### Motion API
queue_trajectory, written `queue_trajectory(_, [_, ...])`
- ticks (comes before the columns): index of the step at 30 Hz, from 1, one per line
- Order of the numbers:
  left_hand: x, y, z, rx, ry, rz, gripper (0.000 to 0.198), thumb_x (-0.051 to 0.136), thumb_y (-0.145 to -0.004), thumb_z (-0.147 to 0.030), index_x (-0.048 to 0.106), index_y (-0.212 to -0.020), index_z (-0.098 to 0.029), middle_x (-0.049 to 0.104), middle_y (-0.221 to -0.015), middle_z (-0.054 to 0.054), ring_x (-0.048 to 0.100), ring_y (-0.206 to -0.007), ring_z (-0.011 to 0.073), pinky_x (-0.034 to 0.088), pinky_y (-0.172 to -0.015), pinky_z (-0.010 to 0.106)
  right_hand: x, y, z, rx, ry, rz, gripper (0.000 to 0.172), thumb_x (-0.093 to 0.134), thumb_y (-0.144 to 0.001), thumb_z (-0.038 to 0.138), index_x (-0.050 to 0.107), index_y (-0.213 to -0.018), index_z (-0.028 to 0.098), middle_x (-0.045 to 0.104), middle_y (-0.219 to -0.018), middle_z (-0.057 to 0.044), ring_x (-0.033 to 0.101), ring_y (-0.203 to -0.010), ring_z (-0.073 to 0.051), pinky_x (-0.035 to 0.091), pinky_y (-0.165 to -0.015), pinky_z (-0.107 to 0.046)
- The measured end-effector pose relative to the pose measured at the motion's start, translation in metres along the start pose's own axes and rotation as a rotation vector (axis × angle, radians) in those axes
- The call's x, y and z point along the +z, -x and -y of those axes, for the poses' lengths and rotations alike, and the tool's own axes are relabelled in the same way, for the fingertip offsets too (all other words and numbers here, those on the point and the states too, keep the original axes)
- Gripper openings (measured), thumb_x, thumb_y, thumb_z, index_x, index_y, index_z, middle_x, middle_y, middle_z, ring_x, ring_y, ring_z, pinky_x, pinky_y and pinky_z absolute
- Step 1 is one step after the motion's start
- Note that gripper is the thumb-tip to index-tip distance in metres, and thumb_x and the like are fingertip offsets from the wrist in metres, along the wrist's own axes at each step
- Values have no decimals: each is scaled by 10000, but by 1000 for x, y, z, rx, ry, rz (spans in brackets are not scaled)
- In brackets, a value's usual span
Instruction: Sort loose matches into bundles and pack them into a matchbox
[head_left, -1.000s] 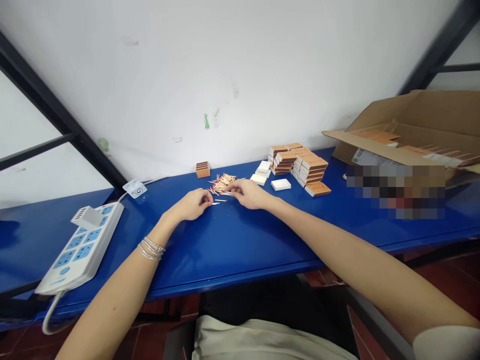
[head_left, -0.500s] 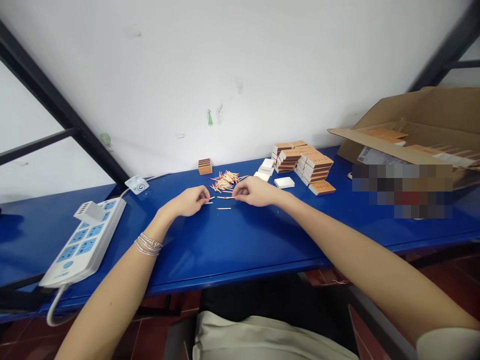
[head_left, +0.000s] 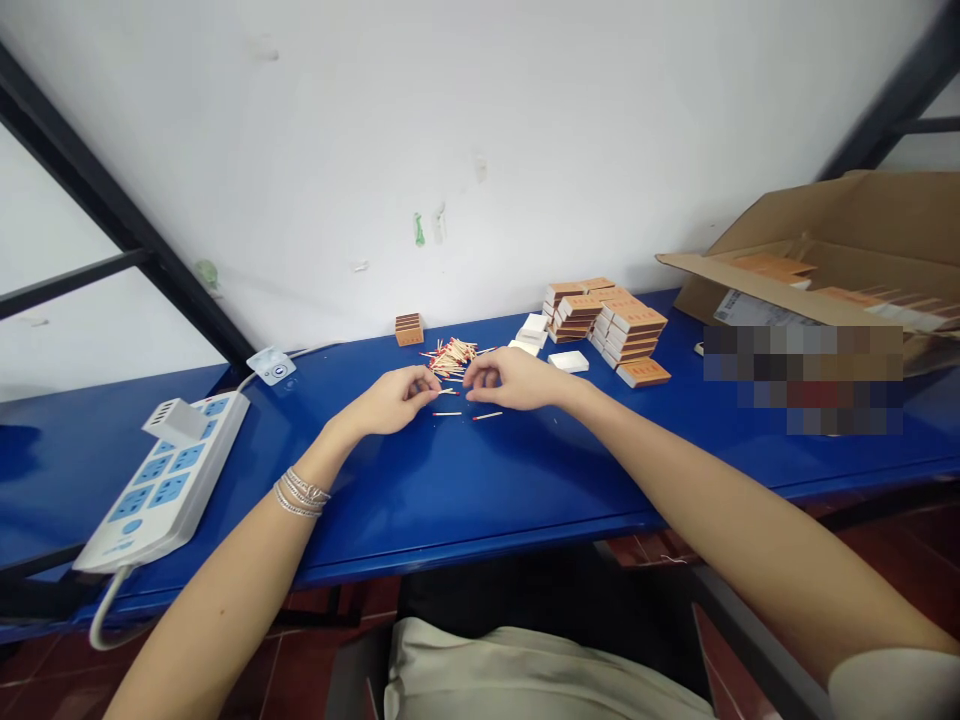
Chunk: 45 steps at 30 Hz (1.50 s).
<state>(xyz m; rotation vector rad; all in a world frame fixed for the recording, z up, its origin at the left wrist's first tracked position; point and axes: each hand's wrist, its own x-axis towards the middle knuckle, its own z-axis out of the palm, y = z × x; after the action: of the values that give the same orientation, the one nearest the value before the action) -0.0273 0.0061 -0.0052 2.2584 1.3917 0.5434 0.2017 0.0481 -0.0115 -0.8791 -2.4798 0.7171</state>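
Note:
My left hand (head_left: pixel 397 400) pinches a match (head_left: pixel 450 392) between thumb and forefinger, its red head pointing right. Facing it from the other side is my right hand (head_left: pixel 521 380), fingers curved and slightly apart, with no match visible in them. Below the hands, two single matches lie on the blue table: one match (head_left: pixel 448 414) on the left and another match (head_left: pixel 487 416) on the right. Just beyond my fingertips spreads a loose pile of red-headed matches (head_left: pixel 454 357).
Stacked matchboxes (head_left: pixel 630 318) and white matchbox trays (head_left: pixel 568 362) stand right of the pile. A small matchbox stack (head_left: pixel 409 329) is by the wall. A power strip (head_left: pixel 169 490) lies left on the table (head_left: pixel 480 490); an open carton (head_left: pixel 787 245) stands right.
My left hand has moved right, towards the right hand. The right hand has let go of the match it held, and a second single match now lies on the table below it.

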Motion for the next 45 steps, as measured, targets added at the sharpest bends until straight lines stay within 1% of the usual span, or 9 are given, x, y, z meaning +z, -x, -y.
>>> queue_trajectory(4, [13, -3, -10, 33, 121, 5, 194, 517, -864, -345, 593, -893, -169, 580, -724, 0, 450, -568, 98, 374, -540, 237, 13, -5, 5, -58, -45, -65, 170, 619, -821, 291, 682, -872, 142, 695, -782, -37, 589, -655, -113, 420, -612, -222])
queue_trajectory(7, [14, -2, -10, 41, 69, -62, 220, 556, -845, -369, 595, -931, -170, 587, -777, 11, 464, -584, 101, 396, -558, 249, 1, -3, 6, -19, 53, -60, 125, 610, -814, 241, 687, -827, 144, 690, -753, -31, 577, -644, -113, 405, -611, -224])
queue_trajectory(12, [7, 1, -3, 89, -112, -61, 227, 646, -776, -346, 638, -929, -178, 619, -868, 35, 508, -669, 126, 437, -640, 281, -44, 14, -10, 219, 212, 181, 99, 667, -758, 255, 699, -756, 162, 692, -714, -30, 591, -625, -136, 403, -566, -235])
queue_trajectory(15, [12, 1, -5, 124, -98, -27, 260, 647, -788, -387, 651, -956, -188, 642, -896, 40, 546, -735, 145, 451, -669, 285, -56, 20, -20, 329, 267, 280, 60, 694, -719, 235, 716, -738, 182, 697, -694, -23, 602, -604, -144, 400, -533, -239])
queue_trajectory(21, [33, -6, -16, 200, -94, -21, 218, 633, -822, -397, 673, -903, -199, 647, -846, 27, 564, -768, 154, 450, -721, 295, -45, 18, -15, 312, 304, 289, 186, 787, -618, 244, 733, -790, 195, 720, -767, -25, 617, -610, -148, 417, -519, -238])
queue_trajectory(28, [44, -9, -23, 181, -93, -54, 144, 600, -840, -319, 663, -815, -192, 636, -780, 19, 549, -729, 147, 442, -721, 297, -48, 20, -10, 260, 225, 416, 109, 727, -675, 209, 761, -778, 198, 728, -740, -11, 640, -678, -157, 430, -573, -229])
queue_trajectory(34, [26, -2, -19, 98, -86, 78, 163, 565, -836, -309, 653, -806, -176, 647, -738, 21, 553, -635, 132, 443, -618, 266, -37, 16, -10, 226, 207, 429, 96, 716, -655, 150, 756, -732, 191, 706, -664, 1, 612, -603, -136, 412, -536, -219])
queue_trajectory(40, [-6, 10, -12, -32, -165, 261, 184, 576, -801, -317, 681, -825, -168, 683, -717, 22, 579, -606, 131, 426, -576, 244, -12, 6, 0, 85, 98, 324, 122, 655, -711, 156, 742, -796, 173, 732, -747, -14, 639, -658, -129, 444, -587, -200])
queue_trajectory(45, [-9, 12, -14, -59, -184, 311, 216, 578, -797, -328, 694, -869, -160, 710, -763, 36, 601, -632, 138, 427, -585, 242, -9, 4, 2, 53, 73, 293, 133, 659, -723, 188, 735, -826, 152, 736, -789, -33, 642, -687, -135, 458, -618, -205])
